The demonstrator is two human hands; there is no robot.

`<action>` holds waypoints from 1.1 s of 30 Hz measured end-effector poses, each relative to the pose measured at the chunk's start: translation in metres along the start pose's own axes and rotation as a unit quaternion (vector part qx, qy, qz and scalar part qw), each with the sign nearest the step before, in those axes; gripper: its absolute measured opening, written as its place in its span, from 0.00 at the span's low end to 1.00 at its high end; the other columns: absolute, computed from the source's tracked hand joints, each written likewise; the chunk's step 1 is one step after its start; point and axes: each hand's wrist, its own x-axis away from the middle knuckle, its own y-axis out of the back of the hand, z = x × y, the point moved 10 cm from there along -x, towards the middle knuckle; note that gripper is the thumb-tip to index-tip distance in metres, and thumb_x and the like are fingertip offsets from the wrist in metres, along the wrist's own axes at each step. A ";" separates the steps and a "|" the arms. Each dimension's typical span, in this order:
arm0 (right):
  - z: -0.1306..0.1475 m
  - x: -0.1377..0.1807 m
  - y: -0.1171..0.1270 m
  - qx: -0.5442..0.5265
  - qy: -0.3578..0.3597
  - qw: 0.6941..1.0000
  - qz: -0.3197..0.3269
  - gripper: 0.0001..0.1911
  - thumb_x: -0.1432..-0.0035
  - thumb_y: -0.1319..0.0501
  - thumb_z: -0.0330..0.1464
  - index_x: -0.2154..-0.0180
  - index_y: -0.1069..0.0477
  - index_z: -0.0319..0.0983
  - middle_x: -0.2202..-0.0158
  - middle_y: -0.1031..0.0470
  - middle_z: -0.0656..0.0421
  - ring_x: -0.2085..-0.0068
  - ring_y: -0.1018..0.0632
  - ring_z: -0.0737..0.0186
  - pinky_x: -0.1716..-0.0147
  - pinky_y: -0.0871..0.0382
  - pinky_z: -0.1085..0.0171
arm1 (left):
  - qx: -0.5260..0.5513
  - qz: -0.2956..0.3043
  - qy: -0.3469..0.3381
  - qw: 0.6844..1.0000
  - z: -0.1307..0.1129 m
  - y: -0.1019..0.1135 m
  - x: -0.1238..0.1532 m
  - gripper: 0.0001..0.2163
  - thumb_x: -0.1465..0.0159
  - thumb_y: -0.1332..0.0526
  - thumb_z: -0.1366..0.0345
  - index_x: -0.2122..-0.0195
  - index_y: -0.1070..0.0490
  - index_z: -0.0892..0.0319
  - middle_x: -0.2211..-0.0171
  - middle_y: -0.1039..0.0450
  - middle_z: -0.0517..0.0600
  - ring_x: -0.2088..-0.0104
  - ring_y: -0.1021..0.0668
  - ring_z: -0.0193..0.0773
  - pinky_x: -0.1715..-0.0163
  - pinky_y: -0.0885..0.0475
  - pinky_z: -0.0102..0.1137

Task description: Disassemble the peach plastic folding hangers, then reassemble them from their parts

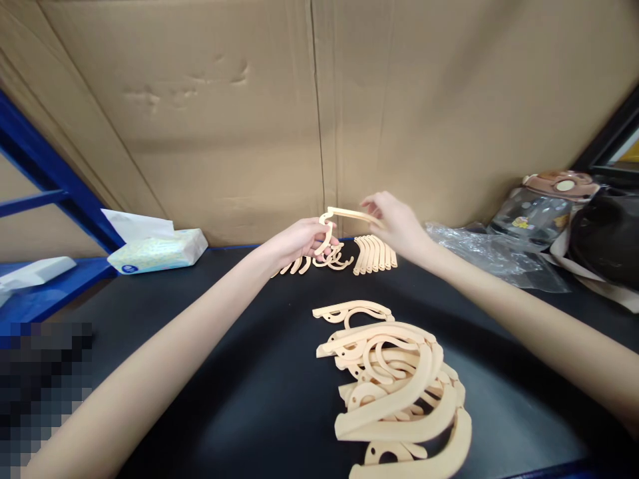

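Note:
Near the back of the black table, my left hand pinches a cream plastic hanger hook. A long hanger arm reaches from the top of that hook across to my right hand, whose fingers close on its far end. Below my hands lie loose hooks and a neat row of curved hanger arms; more arms are partly hidden by my left hand. Closer to me, a pile of folded cream hangers lies heaped on the table.
A tissue pack sits at the left on the black tabletop. Crumpled clear plastic, a clear bag with a brown top and a black bag are at the right. Cardboard walls the back.

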 end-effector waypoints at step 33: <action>-0.064 0.058 0.006 0.223 -0.016 0.968 0.116 0.11 0.38 0.50 0.32 0.61 0.31 0.38 0.63 0.24 0.51 0.63 0.24 0.55 0.72 0.39 0.64 | -0.484 -0.268 0.074 0.830 0.032 0.134 0.029 0.15 0.45 0.37 0.52 0.67 0.29 0.59 0.66 0.24 0.53 0.64 0.23 0.45 0.70 0.34 0.31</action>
